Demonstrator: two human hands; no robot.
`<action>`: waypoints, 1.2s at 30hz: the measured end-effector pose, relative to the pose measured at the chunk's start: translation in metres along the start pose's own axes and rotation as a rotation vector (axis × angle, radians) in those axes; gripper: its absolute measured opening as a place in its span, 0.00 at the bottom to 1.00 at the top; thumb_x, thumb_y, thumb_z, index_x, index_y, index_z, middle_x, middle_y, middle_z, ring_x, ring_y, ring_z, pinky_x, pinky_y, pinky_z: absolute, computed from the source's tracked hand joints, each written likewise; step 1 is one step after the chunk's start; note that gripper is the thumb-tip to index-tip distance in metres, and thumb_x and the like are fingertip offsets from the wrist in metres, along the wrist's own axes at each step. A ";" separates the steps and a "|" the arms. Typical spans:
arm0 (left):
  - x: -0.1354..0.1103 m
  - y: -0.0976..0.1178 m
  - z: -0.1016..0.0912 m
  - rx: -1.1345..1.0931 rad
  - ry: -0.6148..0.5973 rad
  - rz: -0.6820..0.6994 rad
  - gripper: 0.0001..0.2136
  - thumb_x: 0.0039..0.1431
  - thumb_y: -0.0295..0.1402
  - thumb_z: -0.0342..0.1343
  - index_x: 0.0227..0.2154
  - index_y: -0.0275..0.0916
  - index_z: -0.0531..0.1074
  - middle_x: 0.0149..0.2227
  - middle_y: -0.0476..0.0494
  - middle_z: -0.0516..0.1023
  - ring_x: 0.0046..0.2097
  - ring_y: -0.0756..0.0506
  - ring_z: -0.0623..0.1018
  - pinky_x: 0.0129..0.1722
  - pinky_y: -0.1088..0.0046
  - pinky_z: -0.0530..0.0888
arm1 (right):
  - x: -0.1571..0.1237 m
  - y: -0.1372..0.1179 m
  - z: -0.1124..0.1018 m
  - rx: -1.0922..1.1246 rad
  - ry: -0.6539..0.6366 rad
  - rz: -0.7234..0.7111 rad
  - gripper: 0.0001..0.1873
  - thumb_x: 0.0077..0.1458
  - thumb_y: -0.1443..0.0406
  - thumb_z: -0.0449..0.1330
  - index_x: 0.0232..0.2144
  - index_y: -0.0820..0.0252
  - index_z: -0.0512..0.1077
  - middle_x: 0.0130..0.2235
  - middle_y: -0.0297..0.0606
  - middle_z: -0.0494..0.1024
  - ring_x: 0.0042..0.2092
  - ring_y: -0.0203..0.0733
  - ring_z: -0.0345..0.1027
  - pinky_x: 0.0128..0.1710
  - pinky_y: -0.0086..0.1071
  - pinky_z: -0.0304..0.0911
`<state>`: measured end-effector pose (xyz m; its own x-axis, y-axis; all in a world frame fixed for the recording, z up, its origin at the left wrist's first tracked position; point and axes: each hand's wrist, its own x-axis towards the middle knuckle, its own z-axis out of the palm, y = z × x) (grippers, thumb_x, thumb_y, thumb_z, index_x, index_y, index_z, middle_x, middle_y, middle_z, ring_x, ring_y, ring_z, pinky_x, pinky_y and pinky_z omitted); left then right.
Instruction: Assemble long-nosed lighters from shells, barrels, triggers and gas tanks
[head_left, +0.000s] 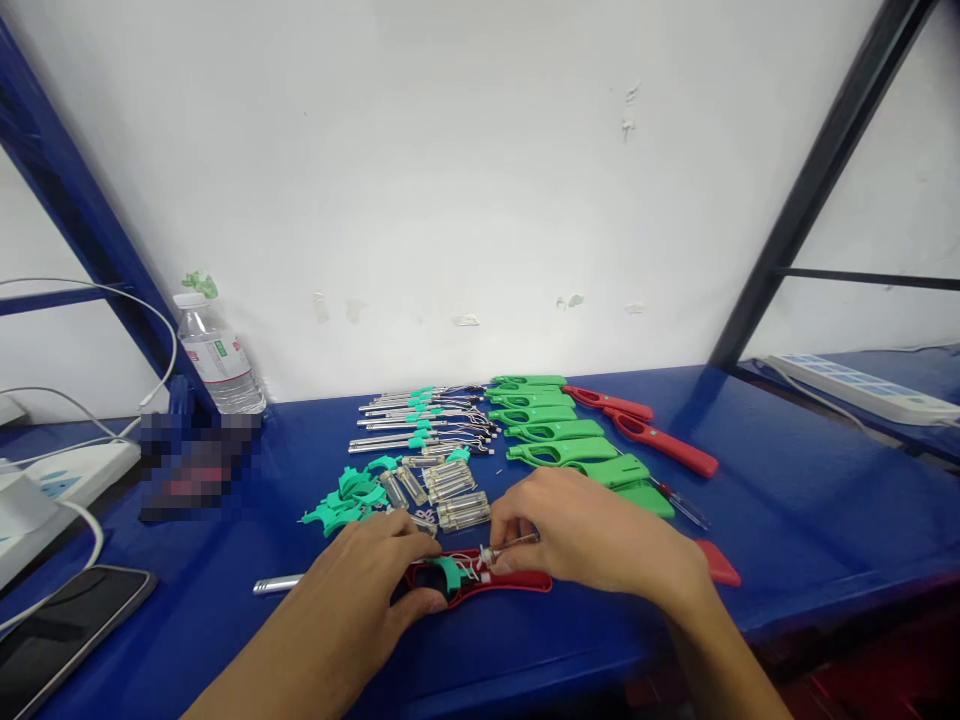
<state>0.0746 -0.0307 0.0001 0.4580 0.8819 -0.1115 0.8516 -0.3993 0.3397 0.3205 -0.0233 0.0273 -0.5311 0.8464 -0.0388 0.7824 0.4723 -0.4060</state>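
Note:
A red plastic lighter shell (517,581) with a metal tube (277,584) sticking out left lies on the blue table near the front edge. My left hand (367,580) is closed on its handle end, thumb by a teal trigger piece (451,571). My right hand (592,530) pinches a small metal part with white wire (501,549) just above the shell.
Behind the hands lie teal triggers (346,500), clear small tubes (450,490), metal rods (420,420), green shells (559,430) and red shells (645,430). A water bottle (217,360) stands at the back left. A phone (60,630), power strips (862,388) and cables flank the table.

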 end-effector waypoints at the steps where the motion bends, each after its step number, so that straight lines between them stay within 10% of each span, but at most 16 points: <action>1: 0.001 0.000 0.001 0.003 0.003 0.002 0.13 0.64 0.28 0.67 0.51 0.46 0.84 0.51 0.42 0.82 0.54 0.35 0.79 0.56 0.53 0.73 | 0.000 0.000 0.001 0.003 0.001 -0.001 0.07 0.62 0.56 0.71 0.37 0.50 0.85 0.36 0.31 0.87 0.39 0.42 0.77 0.34 0.31 0.56; 36: 0.003 -0.005 0.019 -0.106 0.081 0.111 0.17 0.58 0.21 0.61 0.45 0.46 0.84 0.47 0.45 0.80 0.48 0.41 0.80 0.48 0.66 0.74 | -0.003 0.004 -0.001 0.095 -0.086 -0.009 0.12 0.57 0.67 0.68 0.42 0.49 0.88 0.39 0.33 0.89 0.36 0.41 0.77 0.36 0.31 0.61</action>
<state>0.0765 -0.0311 -0.0198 0.5219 0.8530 0.0063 0.7635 -0.4704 0.4425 0.3253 -0.0237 0.0264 -0.5674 0.8159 -0.1114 0.7452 0.4512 -0.4910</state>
